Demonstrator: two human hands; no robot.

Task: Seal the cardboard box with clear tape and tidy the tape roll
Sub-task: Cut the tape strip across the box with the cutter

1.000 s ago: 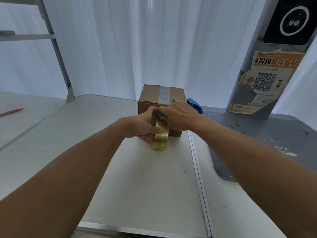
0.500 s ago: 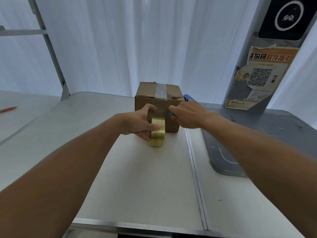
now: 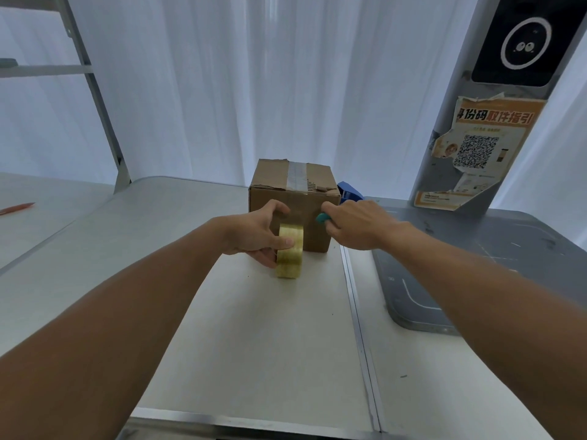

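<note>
Left hand (image 3: 254, 231): gripping the tape roll (image 3: 289, 251), thumb across its tread.
Right hand (image 3: 354, 224): closing around a teal tool (image 3: 323, 217).
Roll: standing on edge, axis running left-right, touching the box (image 3: 293, 203) front.
Box: sitting on the table (image 3: 254, 328).

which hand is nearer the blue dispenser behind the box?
Right. The right hand is just in front of the blue dispenser; the left hand grips the tape roll further left.

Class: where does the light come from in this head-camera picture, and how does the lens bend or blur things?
Head view: soft daylight through the white curtain backlights the cardboard box, leaving its near face dim; the wide lens stretches both forearms and tilts the pillar inward; the tape roll is sharp enough.
</note>
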